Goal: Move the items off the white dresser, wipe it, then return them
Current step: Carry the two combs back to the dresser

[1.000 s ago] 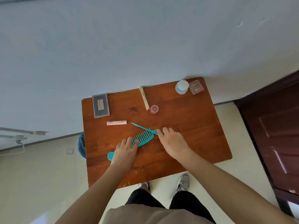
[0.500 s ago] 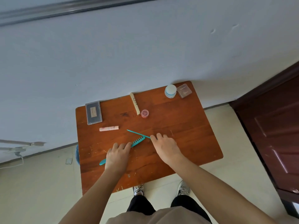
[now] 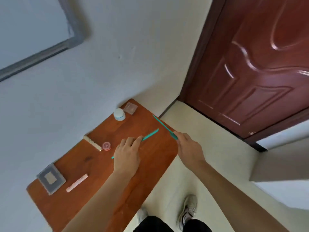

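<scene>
My left hand (image 3: 127, 154) grips a teal wide-tooth comb (image 3: 150, 134), lifted over the brown wooden tabletop (image 3: 150, 158). My right hand (image 3: 188, 148) holds a thin teal tail comb (image 3: 163, 125) past the table's right edge, its tip pointing up and left. On the table lie a white jar with a blue band (image 3: 119, 114), a clear square box (image 3: 130, 108), a cream tube (image 3: 92, 142), a small red round pot (image 3: 106, 146), a grey flat case (image 3: 51, 178) and a pink stick (image 3: 77, 182).
A pale wall (image 3: 100, 72) backs the table. A dark red door (image 3: 260, 67) stands at the right. A white ledge (image 3: 284, 168) juts in at the right. My shoes (image 3: 189, 210) stand on the cream floor (image 3: 209, 131).
Both hands have lifted the combs off the table. The right hand has carried the tail comb out past the table's right edge. My view has swung right, toward the door.
</scene>
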